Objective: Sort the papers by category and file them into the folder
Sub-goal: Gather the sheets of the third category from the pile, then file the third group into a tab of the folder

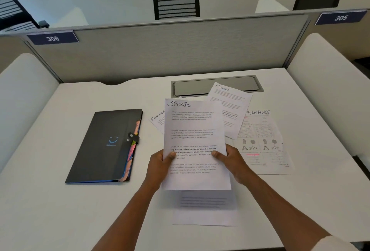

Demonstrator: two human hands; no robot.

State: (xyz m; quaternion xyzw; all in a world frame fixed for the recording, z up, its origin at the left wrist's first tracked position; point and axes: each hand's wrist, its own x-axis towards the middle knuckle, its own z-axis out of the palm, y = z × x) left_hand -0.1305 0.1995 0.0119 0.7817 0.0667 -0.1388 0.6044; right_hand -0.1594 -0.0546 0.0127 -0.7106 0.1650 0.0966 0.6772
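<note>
The desk is looking smooth & matt, w/ a soft shine. The sheet marked SPORTS is showing as thin white paper, matt & flat; the sheets marked FINANCE are looking the same. The folder is looking like dark matt plastic, smooth, w/ paper-like colour tabs peeking out. The wall behind is looking like grey cloth, a bit rough, w/ a metal-looking strip on top. The flat lid in the desk is shining like brushed metal.
</note>
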